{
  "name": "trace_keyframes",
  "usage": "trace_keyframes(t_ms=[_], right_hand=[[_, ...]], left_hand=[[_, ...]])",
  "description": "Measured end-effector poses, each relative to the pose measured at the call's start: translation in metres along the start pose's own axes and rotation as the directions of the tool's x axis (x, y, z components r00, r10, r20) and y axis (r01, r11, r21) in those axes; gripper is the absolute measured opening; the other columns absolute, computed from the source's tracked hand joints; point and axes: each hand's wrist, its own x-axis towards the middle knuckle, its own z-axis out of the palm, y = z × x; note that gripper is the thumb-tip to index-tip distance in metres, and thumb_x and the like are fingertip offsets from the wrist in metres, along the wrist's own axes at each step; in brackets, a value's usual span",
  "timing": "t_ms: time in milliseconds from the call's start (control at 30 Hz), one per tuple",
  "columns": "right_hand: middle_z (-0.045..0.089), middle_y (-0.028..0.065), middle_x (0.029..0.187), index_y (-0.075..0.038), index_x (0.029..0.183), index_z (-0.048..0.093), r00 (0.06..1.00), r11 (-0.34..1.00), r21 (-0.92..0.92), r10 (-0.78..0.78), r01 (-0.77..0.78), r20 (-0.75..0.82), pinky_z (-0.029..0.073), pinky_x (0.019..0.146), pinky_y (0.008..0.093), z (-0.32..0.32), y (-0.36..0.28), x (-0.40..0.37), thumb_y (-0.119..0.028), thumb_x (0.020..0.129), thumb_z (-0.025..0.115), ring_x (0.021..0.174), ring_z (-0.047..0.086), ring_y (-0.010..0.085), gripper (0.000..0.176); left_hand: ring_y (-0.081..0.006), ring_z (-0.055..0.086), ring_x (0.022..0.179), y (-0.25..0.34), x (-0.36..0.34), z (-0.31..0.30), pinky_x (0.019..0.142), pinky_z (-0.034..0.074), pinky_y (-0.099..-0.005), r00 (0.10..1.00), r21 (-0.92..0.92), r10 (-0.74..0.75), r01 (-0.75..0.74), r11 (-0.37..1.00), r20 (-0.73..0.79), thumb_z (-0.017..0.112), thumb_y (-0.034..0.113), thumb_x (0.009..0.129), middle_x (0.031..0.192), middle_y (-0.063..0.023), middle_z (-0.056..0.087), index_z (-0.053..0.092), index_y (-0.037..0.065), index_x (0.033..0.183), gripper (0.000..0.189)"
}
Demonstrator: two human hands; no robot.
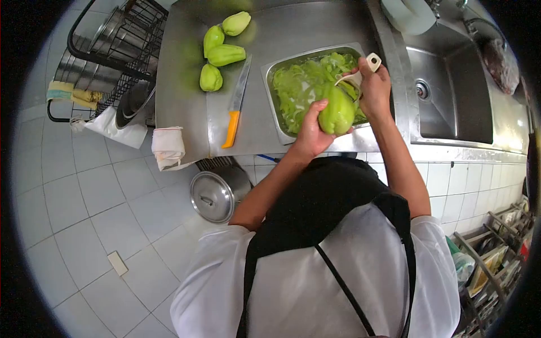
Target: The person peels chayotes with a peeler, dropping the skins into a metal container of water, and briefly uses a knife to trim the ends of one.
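My left hand is wrapped round the lower side of a pale green chayote, held over a metal tray. In my right hand is a peeler with a cream handle, its head against the top of the chayote. Green shreds lie in liquid in the tray. Several whole chayotes rest on the steel counter to the left. Between them and the tray lies a knife with an orange handle.
A folded cloth hangs at the counter's front left corner. A lidded pot stands on the floor below. To the right is a steel sink; a black wire rack with pans is at the left.
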Motion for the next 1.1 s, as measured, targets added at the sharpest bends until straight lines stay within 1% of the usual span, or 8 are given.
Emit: trace_keyframes(t_ms=[300, 467, 567, 667, 767, 867, 1000, 1100], right_hand=[[0.061, 0.0125, 0.082, 0.000, 0.098, 0.047, 0.994, 0.959, 0.263, 0.086, -0.101, 0.066, 0.059, 0.065, 0.0388, -0.019, -0.042, 0.017, -0.015, 0.098, 0.056, 0.072, 0.068, 0.0265, 0.017], [0.061, 0.0106, 0.080, -0.001, 0.100, 0.047, 0.993, 0.975, 0.208, 0.056, -0.077, 0.108, 0.058, 0.066, 0.0382, -0.007, -0.049, -0.006, -0.013, 0.097, 0.057, 0.073, 0.068, 0.0250, 0.016], [0.062, 0.0108, 0.079, -0.001, 0.101, 0.047, 0.993, 0.974, 0.217, 0.050, -0.072, 0.107, 0.058, 0.066, 0.0376, -0.003, -0.048, -0.010, -0.012, 0.096, 0.058, 0.071, 0.067, 0.0244, 0.016], [0.062, 0.0116, 0.080, 0.000, 0.102, 0.048, 0.993, 0.986, 0.145, 0.074, -0.087, 0.095, 0.058, 0.065, 0.0366, -0.017, -0.042, -0.003, -0.012, 0.095, 0.059, 0.071, 0.067, 0.0242, 0.017], [0.062, 0.0131, 0.087, 0.000, 0.105, 0.049, 0.976, 0.978, 0.061, 0.192, -0.199, 0.103, 0.059, 0.064, 0.0358, -0.026, -0.030, -0.004, -0.012, 0.094, 0.060, 0.074, 0.067, 0.0240, 0.019], [0.062, 0.0145, 0.095, 0.001, 0.110, 0.050, 0.936, 0.941, 0.020, 0.333, -0.337, 0.111, 0.059, 0.059, 0.0315, -0.017, -0.027, -0.022, -0.013, 0.095, 0.059, 0.077, 0.067, 0.0222, 0.023], [0.066, 0.0133, 0.098, -0.001, 0.116, 0.050, 0.870, 0.919, -0.080, 0.391, -0.386, 0.299, 0.056, 0.057, 0.0259, -0.009, -0.016, -0.034, -0.018, 0.093, 0.064, 0.068, 0.064, 0.0144, 0.032], [0.065, 0.0102, 0.096, 0.002, 0.113, 0.052, 0.893, 0.948, -0.135, 0.316, -0.287, 0.322, 0.056, 0.054, 0.0267, 0.007, -0.012, -0.044, -0.011, 0.083, 0.075, 0.070, 0.065, 0.0169, 0.040]], left_hand=[[-0.0314, 0.062, 0.107, 0.017, 0.006, -0.006, 0.090, 0.050, -0.0547, 0.985, -0.002, -0.013, 0.013, 1.000, 0.172, 0.062, 0.042, 0.085, 0.121, -0.0136, 0.061, 0.050, 0.007, 0.132, 0.059], [-0.0308, 0.059, 0.113, 0.024, 0.008, -0.006, 0.094, 0.048, -0.0568, 0.981, 0.039, 0.018, -0.026, 0.999, 0.194, 0.068, 0.035, 0.083, 0.124, -0.0127, 0.060, 0.049, 0.007, 0.133, 0.060], [-0.0369, 0.059, 0.112, 0.025, 0.010, -0.010, 0.089, 0.051, -0.0575, 0.985, 0.116, 0.053, -0.072, 0.991, 0.163, 0.068, 0.042, 0.080, 0.126, -0.0140, 0.058, 0.049, 0.009, 0.135, 0.067], [-0.0340, 0.058, 0.113, 0.030, 0.007, -0.001, 0.091, 0.049, -0.0548, 0.975, 0.117, 0.158, -0.177, 0.977, 0.156, 0.069, 0.041, 0.079, 0.124, -0.0124, 0.059, 0.051, 0.011, 0.132, 0.064], [-0.0295, 0.055, 0.112, 0.037, 0.014, 0.001, 0.097, 0.042, -0.0513, 0.970, -0.110, 0.244, -0.244, 0.964, -0.009, 0.068, 0.046, 0.078, 0.119, -0.0098, 0.060, 0.053, 0.015, 0.128, 0.061], [-0.0266, 0.052, 0.111, 0.054, 0.018, -0.001, 0.101, 0.034, -0.0488, 0.978, -0.236, 0.190, -0.204, 0.950, -0.081, 0.066, 0.051, 0.078, 0.117, -0.0080, 0.060, 0.055, 0.018, 0.125, 0.059], [-0.0274, 0.052, 0.112, 0.057, 0.023, 0.000, 0.103, 0.033, -0.0486, 0.958, -0.215, 0.264, -0.283, 0.935, -0.117, 0.065, 0.053, 0.077, 0.121, -0.0090, 0.058, 0.053, 0.019, 0.129, 0.063], [-0.0296, 0.050, 0.119, 0.054, 0.023, 0.004, 0.107, 0.033, -0.0495, 0.953, -0.150, 0.287, -0.299, 0.943, -0.093, 0.066, 0.050, 0.076, 0.129, -0.0111, 0.055, 0.049, 0.018, 0.134, 0.068]])
